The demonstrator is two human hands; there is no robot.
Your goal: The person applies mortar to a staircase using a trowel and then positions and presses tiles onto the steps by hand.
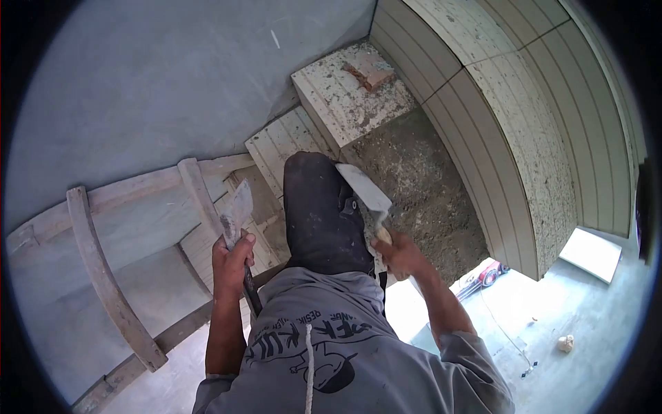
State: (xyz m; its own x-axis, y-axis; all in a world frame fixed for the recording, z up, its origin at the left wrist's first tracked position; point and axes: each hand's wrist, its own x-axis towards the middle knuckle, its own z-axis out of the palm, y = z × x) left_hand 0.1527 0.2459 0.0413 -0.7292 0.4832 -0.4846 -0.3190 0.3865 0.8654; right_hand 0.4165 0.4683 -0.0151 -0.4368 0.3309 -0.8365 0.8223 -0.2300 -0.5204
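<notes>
My left hand is closed around a flat-bladed tool; its pale, smeared blade points up and a dark handle runs out below my fist. I cannot make out its exact kind. In my right hand is a trowel, gripped by its light wooden handle. The trowel's blade lies beside my dark-trousered knee, over rough grey mortar or rubble. Behind the knee, ribbed beige tiles cover a step.
A wooden ladder leans at the left. A broken brick piece lies on a spattered tiled step. Curved tiled steps rise at the right. Below are a loose tile, a red machine and a cord.
</notes>
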